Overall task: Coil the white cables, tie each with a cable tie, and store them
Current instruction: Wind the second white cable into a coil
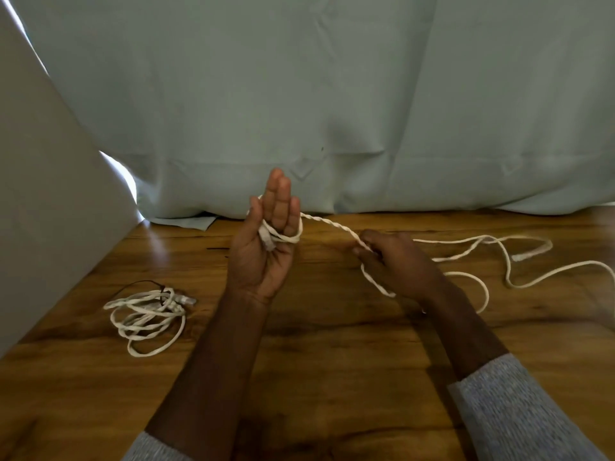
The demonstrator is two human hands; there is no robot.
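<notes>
My left hand (266, 241) stands upright with the palm facing me and the fingers straight. A twisted white cable (327, 222) is looped around those fingers, and its plug end lies on the palm. From there the cable runs right to my right hand (396, 261), which pinches it just above the wooden table (332, 344). The loose remainder of the cable (519, 251) trails in curves across the table to the right. A second white cable (146, 314) lies coiled at the left of the table, with a thin dark tie (162, 292) around one side.
A pale green curtain (332, 111) hangs behind the table and touches its far edge. A grey-white wall (43, 194) slants along the left side. Bare wood shows in front between my forearms, which wear grey sleeves.
</notes>
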